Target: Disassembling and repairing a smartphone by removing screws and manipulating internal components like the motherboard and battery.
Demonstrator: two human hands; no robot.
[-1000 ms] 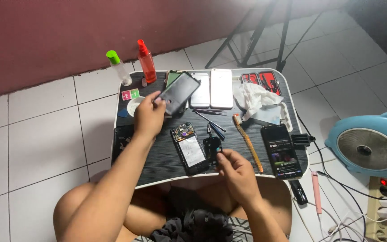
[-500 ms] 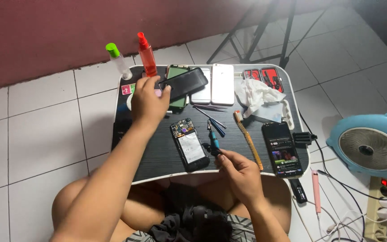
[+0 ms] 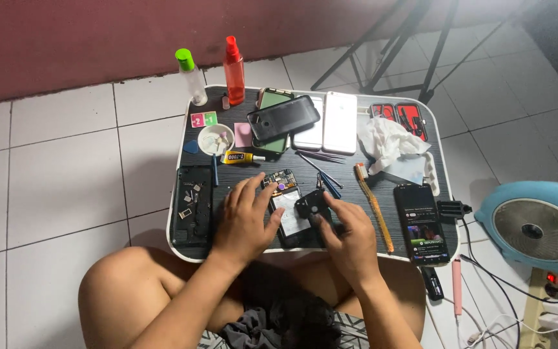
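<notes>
Right grip (image 3: 347, 236) around small black part (image 3: 310, 205) — left palm (image 3: 245, 223) flat beside opened phone (image 3: 290, 210).

The surface (image 3: 350, 165) is showing a dark, matt, finely ribbed top with a pale smooth rim. The opened phone (image 3: 289, 210) is exposing a bare circuit board and a dull battery face. On the far side, the black back cover (image 3: 283, 117) is gleaming like glossy plastic, and the red spray bottle (image 3: 234, 63) is looking like clear smooth plastic. To the right, crumpled tissue paper (image 3: 389, 139) is lying soft and matt. The floor tiles (image 3: 59, 161) are shining glazed.
</notes>
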